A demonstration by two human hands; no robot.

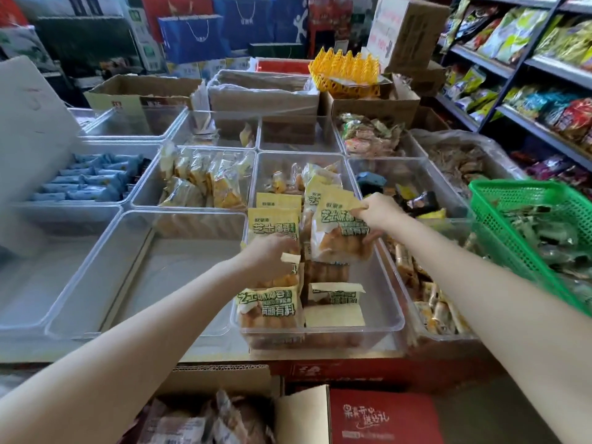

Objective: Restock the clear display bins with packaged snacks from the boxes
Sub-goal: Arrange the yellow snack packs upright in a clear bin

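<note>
Readable text: snack packs, red box, little else

Yellow-and-clear snack packs in the clear display bin carry big green-outlined characters "芝士味椰香" with "有颜有料" below; the small brand line on the yellow header is three characters, too blurred to read surely. The same print shows on the pack at the bin's near-left corner and on the pack the right hand pinches (partly covered by fingers). The red box at the bottom edge has white handwritten-style characters in two lines, roughly "…开心 / 送好礼". The sign on the far cardboard box has red writing, unreadable.
</note>
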